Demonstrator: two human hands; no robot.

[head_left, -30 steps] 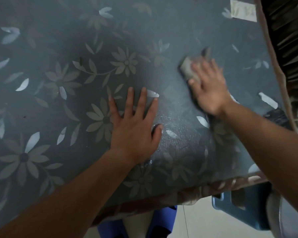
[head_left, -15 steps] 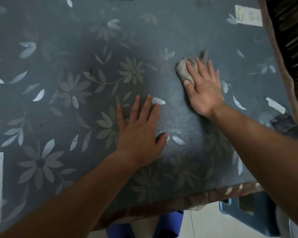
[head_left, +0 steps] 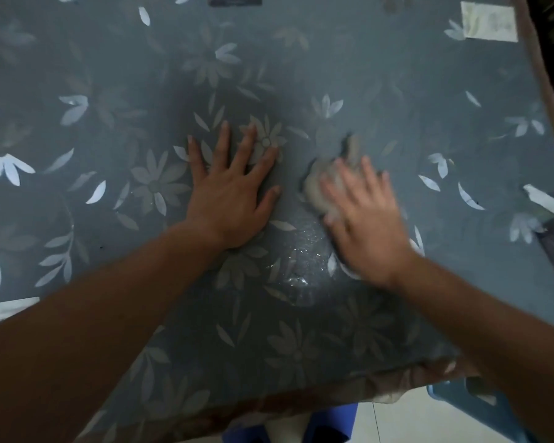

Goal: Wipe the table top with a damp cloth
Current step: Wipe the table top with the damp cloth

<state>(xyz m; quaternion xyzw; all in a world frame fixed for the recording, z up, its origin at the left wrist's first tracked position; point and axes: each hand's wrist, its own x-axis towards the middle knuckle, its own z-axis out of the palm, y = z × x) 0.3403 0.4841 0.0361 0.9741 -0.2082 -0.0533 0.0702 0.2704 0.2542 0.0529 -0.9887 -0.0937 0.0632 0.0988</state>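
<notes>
Because draped in a slick flowered cover (head_left: 155, 183), wipes easily: the desk (head_left: 397, 75), filling nearly the whole view. Planted flat near its middle, the left hand (head_left: 231, 199), fingers (head_left: 224, 139) straight and splayed, holding nothing, likely to brace the body and pin the cover against sliding. Just to its right, blurred, the right hand (head_left: 368, 228), fingers spread and pressing down on the cloth (head_left: 320, 187) rather than curled round it, probably to push a broad swath. Bunched grey cloth partly under those fingers, touching the desk near its middle. Nearer the front edge, a glinting wet patch (head_left: 298, 263).
</notes>
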